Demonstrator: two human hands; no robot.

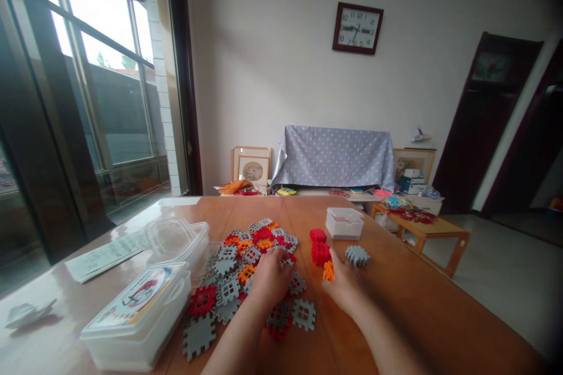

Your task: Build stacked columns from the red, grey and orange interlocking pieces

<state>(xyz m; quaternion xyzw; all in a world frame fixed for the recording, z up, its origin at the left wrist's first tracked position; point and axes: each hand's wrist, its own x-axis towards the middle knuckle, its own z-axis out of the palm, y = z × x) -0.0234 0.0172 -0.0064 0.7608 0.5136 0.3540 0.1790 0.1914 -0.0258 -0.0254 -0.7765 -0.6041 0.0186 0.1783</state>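
My left hand [273,275] is over the loose pile of interlocking plastic tiles [229,290], its fingers curled down among them. Its fingertips are hidden, so what they pinch cannot be made out. The tiles are grey, red and orange, with notched edges, some with window cut-outs. To the right, my right hand [345,284] has thumb and fingers around a small stack of orange tiles [328,270] on the table. Just beyond it stand stacked red tiles [320,249]. A stack of grey tiles [357,255] lies to the right of this hand.
A small clear plastic box [344,224] stands behind the stacks. On the left are a lidded plastic box with a printed label [136,310], a clear lid [169,240], a paper booklet [105,258] and a crumpled wrapper [29,313]. The wooden table [422,304] extends rightward.
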